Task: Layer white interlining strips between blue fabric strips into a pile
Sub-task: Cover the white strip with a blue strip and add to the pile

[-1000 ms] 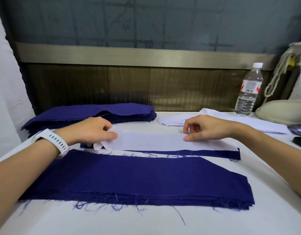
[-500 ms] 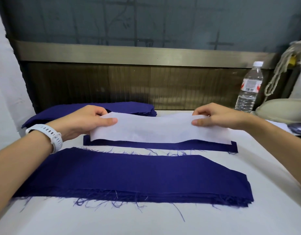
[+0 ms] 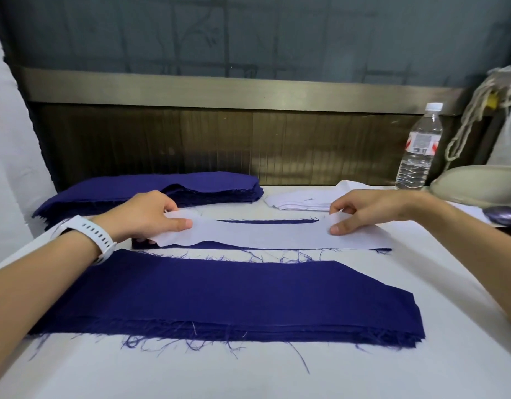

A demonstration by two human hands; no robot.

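- Pinching the left end of the thin white interlining strip point(image 3: 265, 234), my left hand point(image 3: 145, 217) grips it between the thumb and curled fingers.
- My right hand point(image 3: 369, 208) pinches the same strip nearer its right end, with the thumb on top. The last stretch of the strip runs past this hand and lies flat.
- The white strip lies lengthwise over a narrow dark blue fabric strip point(image 3: 265, 222) in the middle of the white table point(image 3: 248, 375). Blue shows along the far edge between my hands and as a thin line along the near edge.
- The left end of the white strip is rippled and slightly raised.
- A wide, flat stack of dark blue fabric pieces with frayed edges point(image 3: 234, 298) lies on the near side, separated from the strips by a bare band of table.
- A heaped pile of dark blue fabric point(image 3: 150, 188) sits at the far left, behind my left hand.
- A small stack of white interlining pieces point(image 3: 300, 200) sits at the far side, just behind my right hand.
- A clear plastic water bottle with a white cap point(image 3: 419, 151) stands upright at the far right.
- A white perforated watch band point(image 3: 87, 234) circles my left wrist.
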